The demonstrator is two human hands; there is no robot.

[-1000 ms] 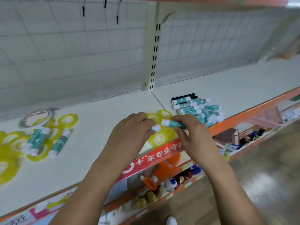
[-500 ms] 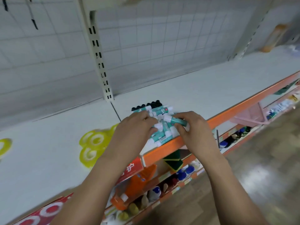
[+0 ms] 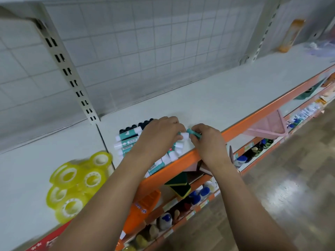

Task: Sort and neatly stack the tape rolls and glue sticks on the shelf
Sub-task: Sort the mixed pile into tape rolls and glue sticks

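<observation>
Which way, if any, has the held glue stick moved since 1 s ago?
Yes, the glue stick went right: from over the tape rolls to the pile's right edge.

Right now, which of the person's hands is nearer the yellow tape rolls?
Left. The left hand lies on the glue stick pile, just right of the tape rolls; the right hand is farther right still, pinching a glue stick.
</observation>
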